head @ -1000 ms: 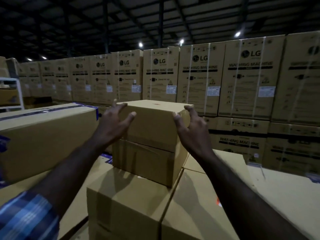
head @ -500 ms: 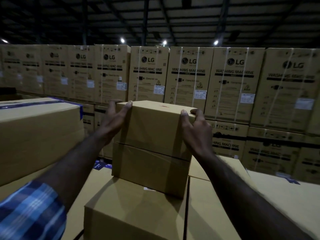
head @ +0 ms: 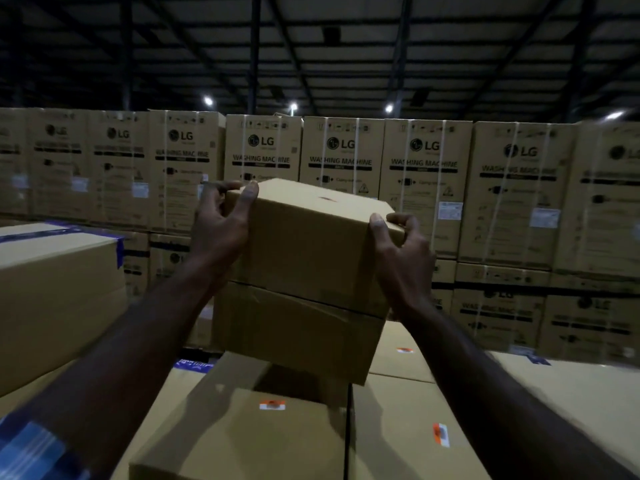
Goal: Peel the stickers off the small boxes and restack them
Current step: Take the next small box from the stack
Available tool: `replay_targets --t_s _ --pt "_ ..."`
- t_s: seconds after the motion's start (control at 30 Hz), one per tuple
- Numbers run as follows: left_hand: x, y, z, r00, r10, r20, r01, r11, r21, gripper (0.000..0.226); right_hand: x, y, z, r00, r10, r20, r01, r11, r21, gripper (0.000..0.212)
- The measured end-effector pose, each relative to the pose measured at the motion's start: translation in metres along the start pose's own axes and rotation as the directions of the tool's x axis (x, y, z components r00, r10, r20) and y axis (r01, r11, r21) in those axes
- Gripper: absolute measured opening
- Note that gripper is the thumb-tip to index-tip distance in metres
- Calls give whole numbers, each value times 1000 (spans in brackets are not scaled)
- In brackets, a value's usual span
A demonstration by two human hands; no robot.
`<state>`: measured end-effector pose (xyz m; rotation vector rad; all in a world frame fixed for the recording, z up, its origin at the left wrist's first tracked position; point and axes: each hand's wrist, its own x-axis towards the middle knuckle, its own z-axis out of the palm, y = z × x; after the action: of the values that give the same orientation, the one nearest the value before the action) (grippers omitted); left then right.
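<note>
Upper small carton, tilted atop the lower carton, is clasped at its top corners by the left hand and right hand — judged rigid, light, best gripped by opposite edges.

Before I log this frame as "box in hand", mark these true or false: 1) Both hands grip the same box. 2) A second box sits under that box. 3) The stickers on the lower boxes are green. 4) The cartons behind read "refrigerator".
1) True: the left hand and right hand grip the top box at opposite upper corners.
2) True: a second box sits right beneath it.
3) False: the stickers are orange and white.
4) False: the cartons read "washing machine".
</note>
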<state>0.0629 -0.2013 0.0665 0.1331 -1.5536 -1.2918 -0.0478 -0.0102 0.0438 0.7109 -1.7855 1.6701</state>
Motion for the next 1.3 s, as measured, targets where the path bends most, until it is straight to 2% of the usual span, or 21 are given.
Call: replay_targets --t_s 0.17,0.5,0.87,1.1,1.3 --pt "-16 26 31 999 52 -1 -52 992 -111 26 24 -16 -43 990 -98 -98 100 995 7 34" --pt "-76 58 126 993 61 97 -36 971 -238 33 53 -8 -167 964 -165 -206 151 985 -84 30" --pt "-206 116 286 979 63 194 -14 969 -245 37 57 37 -381 958 -92 -273 53 988 -148 27" --pt "-311 131 409 971 -25 238 89 962 -259 35 49 92 -532 953 -34 -301 -26 981 -192 25" --pt "-375 116 473 956 -128 264 187 959 -214 36 38 142 -605 953 44 -299 -115 968 -223 23"
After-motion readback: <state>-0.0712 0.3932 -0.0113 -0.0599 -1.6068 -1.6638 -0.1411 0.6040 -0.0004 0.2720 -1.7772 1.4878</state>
